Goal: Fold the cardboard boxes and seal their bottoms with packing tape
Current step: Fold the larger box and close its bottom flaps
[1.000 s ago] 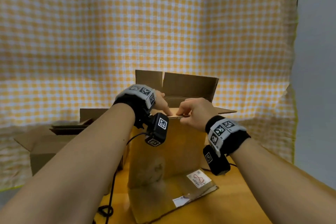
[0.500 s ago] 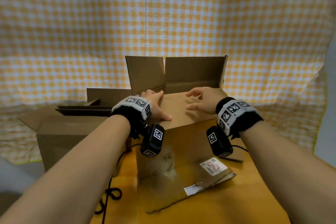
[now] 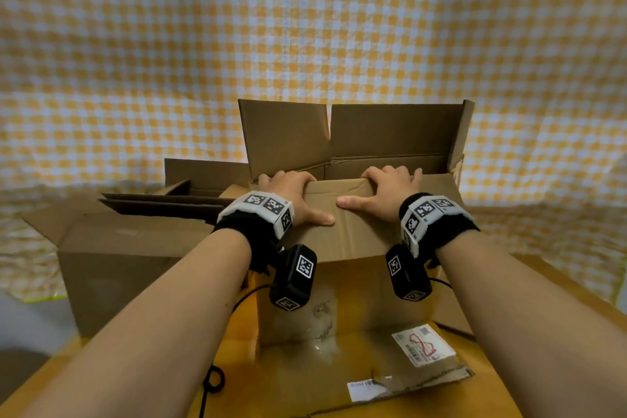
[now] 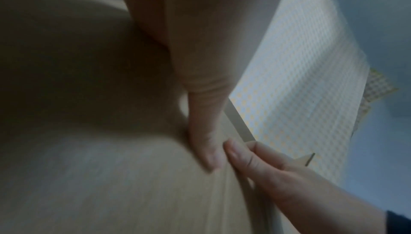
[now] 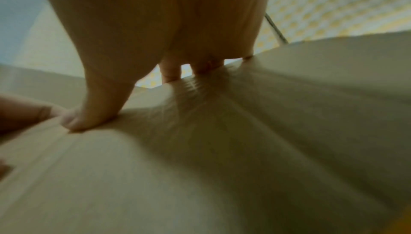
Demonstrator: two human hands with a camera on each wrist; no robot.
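A brown cardboard box (image 3: pixel 339 302) stands upright mid-table in the head view. Its near top flap (image 3: pixel 356 234) lies folded flat over the opening, while the two far flaps (image 3: pixel 390 129) stand upright. My left hand (image 3: pixel 291 195) and right hand (image 3: pixel 386 190) lie side by side on that flap, fingers curled over its far edge, thumbs flat on top and almost meeting. The left wrist view shows my left thumb (image 4: pixel 206 141) pressing the cardboard beside the right thumb (image 4: pixel 244 157). In the right wrist view, my right hand (image 5: pixel 155 27) bends its fingers over the flap (image 5: pixel 222 167) edge.
A second open box (image 3: pixel 135 248) sits close on the left. One bottom flap with a white label (image 3: pixel 420 346) lies on the wooden table (image 3: pixel 549 349) towards me. A black cable (image 3: pixel 213 380) trails at the lower left. Yellow checked cloth (image 3: pixel 305 27) hangs behind.
The near flap has gone from held level by its edge to folded down over the box. Both hands slid forward across it to its far edge, and my head moved nearer.
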